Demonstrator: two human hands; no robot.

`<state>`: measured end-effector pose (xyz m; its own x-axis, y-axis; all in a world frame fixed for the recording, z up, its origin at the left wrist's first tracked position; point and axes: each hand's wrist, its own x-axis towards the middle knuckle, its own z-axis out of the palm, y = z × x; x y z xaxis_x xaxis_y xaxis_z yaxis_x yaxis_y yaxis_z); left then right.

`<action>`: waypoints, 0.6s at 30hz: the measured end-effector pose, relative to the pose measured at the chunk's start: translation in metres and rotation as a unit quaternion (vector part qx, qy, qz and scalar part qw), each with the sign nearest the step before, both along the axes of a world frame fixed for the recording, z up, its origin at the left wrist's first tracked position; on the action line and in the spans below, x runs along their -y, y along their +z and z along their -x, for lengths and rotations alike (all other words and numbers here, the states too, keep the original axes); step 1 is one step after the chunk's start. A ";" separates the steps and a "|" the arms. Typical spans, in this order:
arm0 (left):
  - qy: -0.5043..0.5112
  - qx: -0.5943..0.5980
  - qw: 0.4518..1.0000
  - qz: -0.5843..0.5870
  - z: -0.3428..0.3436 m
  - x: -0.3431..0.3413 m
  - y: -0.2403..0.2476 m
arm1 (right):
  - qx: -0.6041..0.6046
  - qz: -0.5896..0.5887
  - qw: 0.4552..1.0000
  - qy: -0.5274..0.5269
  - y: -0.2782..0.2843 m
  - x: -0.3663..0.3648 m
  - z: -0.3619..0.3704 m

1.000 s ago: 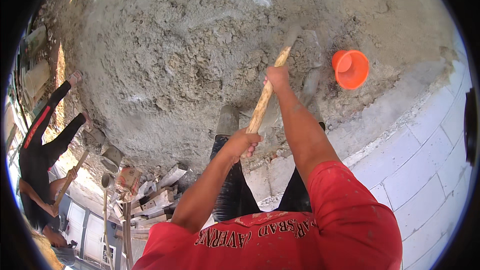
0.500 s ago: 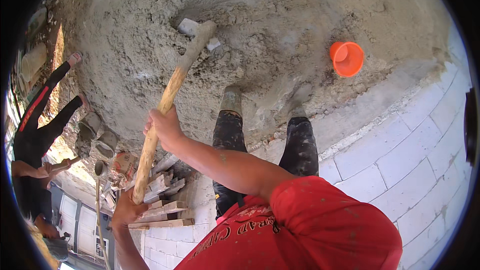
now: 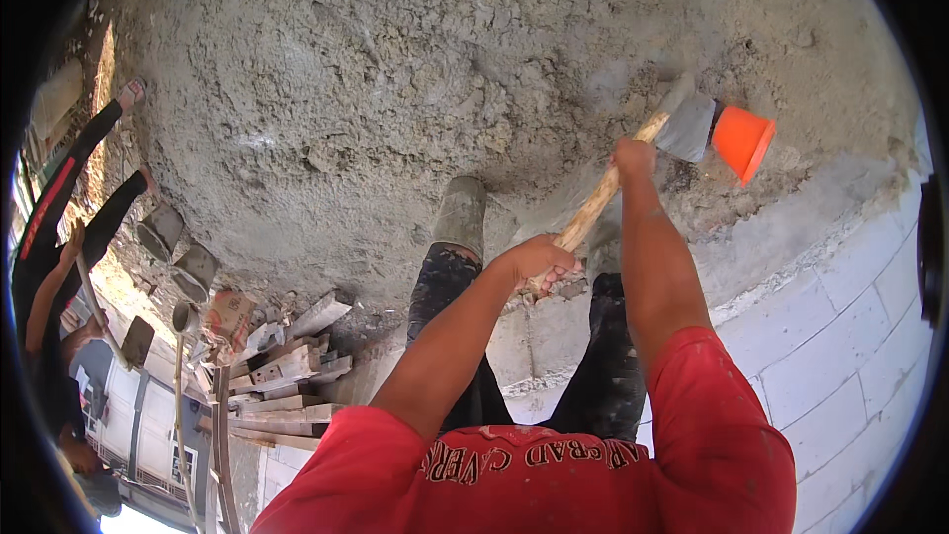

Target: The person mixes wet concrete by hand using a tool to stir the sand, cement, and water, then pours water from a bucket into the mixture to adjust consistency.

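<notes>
Both my hands are closed around the wooden handle of a hoe (image 3: pixel 600 203). My left hand (image 3: pixel 539 262) grips it near the lower end. Farther up, toward the blade, my right hand (image 3: pixel 633 158) is wrapped around the shaft. The hoe's flat grey metal blade (image 3: pixel 687 127) is low over the ground on the right. Right beside it an orange bucket (image 3: pixel 741 141) is tipped, its mouth turned toward the lower right; I cannot tell whether they touch. Wet grey mortar (image 3: pixel 395 109) spreads over the ground ahead of my boots.
A block wall (image 3: pixel 820 346) runs along the right. Left of my legs lies a stack of wooden boards (image 3: pixel 287 386), near a paper sack (image 3: pixel 230 319) and dirty buckets (image 3: pixel 195 272). At the far left, another person (image 3: pixel 59 237) in dark clothes holds a long-handled tool.
The hoe has swung from the mortar at left over to the right, beside the orange bucket. That bucket has gone from upright to tipped. Both my hands moved right with the handle.
</notes>
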<state>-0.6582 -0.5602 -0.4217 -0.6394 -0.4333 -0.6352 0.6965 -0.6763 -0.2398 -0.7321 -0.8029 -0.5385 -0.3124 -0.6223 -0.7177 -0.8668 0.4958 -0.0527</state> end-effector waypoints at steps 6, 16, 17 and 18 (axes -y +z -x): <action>-0.090 0.118 0.989 -0.024 -0.100 -0.082 0.037 | 0.190 -0.054 0.941 -0.273 -0.010 -0.112 -0.045; -0.190 0.314 0.914 -0.171 -0.290 -0.243 0.309 | 0.350 -0.247 0.806 -0.408 0.175 -0.345 -0.284; -0.186 0.318 0.911 -0.185 -0.307 -0.259 0.342 | 0.327 -0.242 0.828 -0.387 0.217 -0.360 -0.313; -0.215 0.332 0.898 -0.194 -0.325 -0.265 0.376 | 0.344 -0.263 0.810 -0.394 0.258 -0.372 -0.335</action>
<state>-0.3330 -0.2952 -0.0455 -0.1187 0.0985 -0.9880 0.4674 -0.8724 -0.1431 -0.3973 -0.4309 -0.2808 0.1234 0.0243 -0.9921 -0.1243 0.9922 0.0088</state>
